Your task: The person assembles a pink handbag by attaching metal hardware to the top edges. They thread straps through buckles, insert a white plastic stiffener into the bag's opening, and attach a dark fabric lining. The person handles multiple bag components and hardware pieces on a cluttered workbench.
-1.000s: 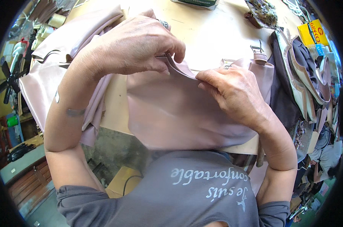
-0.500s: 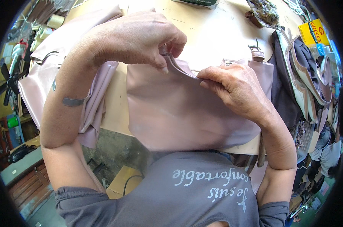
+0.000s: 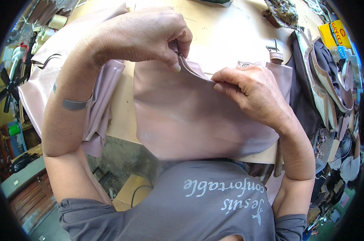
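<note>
A large pink leather piece [image 3: 190, 116], perhaps a bag body, lies across the table's near edge and hangs toward me. Its curved, narrow rim stands up along the top. My left hand [image 3: 157, 38] pinches the left end of that rim between thumb and fingers. At the rim's right end, my right hand [image 3: 252, 88] also pinches it, thumb and forefinger pressed together. The stretch of rim between the two hands bows downward. Beyond my right hand a strap with a metal buckle [image 3: 275, 52] rises from the pink leather. What lies inside each pinch is hidden by the fingers.
Folded pink leather pieces [image 3: 103, 100] lie at left on the pale table [image 3: 123, 108]. At right are dark pieces with pale trim [image 3: 318, 80] and a yellow box [image 3: 334, 34]. A cloth bundle [image 3: 282, 14] sits at the back. Below stands an open cardboard box [image 3: 131, 190].
My left hand has moved slightly left, and my right hand has shifted a little to the right. Both still pinch the rim.
</note>
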`<act>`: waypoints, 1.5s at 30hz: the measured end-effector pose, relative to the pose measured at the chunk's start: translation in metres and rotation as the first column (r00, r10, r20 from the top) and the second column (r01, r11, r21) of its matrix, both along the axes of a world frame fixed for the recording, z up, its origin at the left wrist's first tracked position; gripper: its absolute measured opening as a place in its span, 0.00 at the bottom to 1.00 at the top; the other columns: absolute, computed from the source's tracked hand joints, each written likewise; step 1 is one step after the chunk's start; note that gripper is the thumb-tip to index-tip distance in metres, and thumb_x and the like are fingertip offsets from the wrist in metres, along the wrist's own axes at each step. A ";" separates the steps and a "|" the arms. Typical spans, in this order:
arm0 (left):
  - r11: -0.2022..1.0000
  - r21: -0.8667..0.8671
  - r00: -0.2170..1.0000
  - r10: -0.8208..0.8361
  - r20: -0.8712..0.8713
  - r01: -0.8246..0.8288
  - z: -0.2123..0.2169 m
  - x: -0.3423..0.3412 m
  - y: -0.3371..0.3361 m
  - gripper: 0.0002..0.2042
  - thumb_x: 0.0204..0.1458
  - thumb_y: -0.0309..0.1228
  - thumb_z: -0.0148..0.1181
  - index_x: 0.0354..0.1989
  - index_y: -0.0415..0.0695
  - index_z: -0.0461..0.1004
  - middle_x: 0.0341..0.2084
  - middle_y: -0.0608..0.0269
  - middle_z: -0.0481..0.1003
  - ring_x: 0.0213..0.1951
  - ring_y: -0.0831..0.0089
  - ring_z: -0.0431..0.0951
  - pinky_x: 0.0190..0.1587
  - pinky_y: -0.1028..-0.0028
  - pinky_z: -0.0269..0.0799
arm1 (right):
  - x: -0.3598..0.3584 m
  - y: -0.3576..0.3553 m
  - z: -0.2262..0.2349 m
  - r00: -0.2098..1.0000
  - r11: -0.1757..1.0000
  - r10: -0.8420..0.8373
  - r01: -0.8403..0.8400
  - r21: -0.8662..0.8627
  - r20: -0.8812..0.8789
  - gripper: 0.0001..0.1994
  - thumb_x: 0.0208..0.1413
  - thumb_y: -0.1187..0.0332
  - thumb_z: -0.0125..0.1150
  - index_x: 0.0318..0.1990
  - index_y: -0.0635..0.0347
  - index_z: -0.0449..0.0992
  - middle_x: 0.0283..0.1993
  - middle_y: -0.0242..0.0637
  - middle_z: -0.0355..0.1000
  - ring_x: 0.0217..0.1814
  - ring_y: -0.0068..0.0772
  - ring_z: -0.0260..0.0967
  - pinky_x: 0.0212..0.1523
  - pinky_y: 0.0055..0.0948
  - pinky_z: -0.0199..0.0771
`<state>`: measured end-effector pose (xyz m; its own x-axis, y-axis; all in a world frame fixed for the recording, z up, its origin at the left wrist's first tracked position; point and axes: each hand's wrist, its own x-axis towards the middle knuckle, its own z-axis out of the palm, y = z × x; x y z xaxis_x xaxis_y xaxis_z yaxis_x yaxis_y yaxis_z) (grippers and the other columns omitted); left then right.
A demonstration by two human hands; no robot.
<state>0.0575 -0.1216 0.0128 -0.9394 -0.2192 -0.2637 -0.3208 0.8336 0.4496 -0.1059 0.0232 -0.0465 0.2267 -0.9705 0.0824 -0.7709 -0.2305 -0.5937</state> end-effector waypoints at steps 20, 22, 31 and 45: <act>1.000 -0.017 0.997 -0.017 0.069 0.019 0.004 0.000 0.000 0.07 0.30 0.24 0.61 0.22 0.42 0.75 0.19 0.63 0.73 0.24 0.72 0.73 0.29 0.75 0.66 | 0.031 -0.015 -0.004 0.994 0.997 -0.075 0.075 0.003 0.073 0.06 0.45 0.67 0.57 0.25 0.60 0.75 0.18 0.45 0.69 0.24 0.45 0.69 0.28 0.39 0.68; 0.999 0.047 0.998 -0.025 0.064 0.022 -0.002 0.001 -0.004 0.12 0.28 0.24 0.63 0.28 0.41 0.74 0.21 0.65 0.73 0.25 0.74 0.72 0.30 0.75 0.66 | 0.030 -0.014 -0.004 0.992 0.996 -0.091 0.090 0.008 0.083 0.06 0.45 0.68 0.57 0.25 0.61 0.75 0.19 0.45 0.69 0.24 0.45 0.69 0.28 0.39 0.68; 0.801 0.521 0.937 0.349 -0.004 -0.296 -0.037 0.034 -0.013 0.25 0.32 0.28 0.70 0.43 0.41 0.69 0.26 0.71 0.71 0.30 0.85 0.68 0.34 0.83 0.65 | 0.028 -0.013 -0.005 0.986 0.993 -0.100 0.091 0.076 0.131 0.07 0.47 0.66 0.58 0.28 0.59 0.75 0.20 0.43 0.70 0.25 0.44 0.69 0.29 0.38 0.67; 0.773 0.569 0.902 0.415 -0.118 -0.281 -0.038 0.040 -0.002 0.18 0.36 0.23 0.67 0.39 0.39 0.72 0.27 0.70 0.74 0.31 0.85 0.71 0.38 0.82 0.68 | 0.045 -0.021 -0.004 0.944 0.977 -0.202 0.176 0.119 0.260 0.09 0.51 0.67 0.57 0.37 0.63 0.75 0.20 0.32 0.67 0.22 0.18 0.60 0.25 0.21 0.63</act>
<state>0.0971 -0.1240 -0.0256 -0.8723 -0.4321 -0.2290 -0.3767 0.2952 0.8780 -0.0608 0.0021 -0.0502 0.0203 -0.9995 0.0226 -0.6039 -0.0303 -0.7965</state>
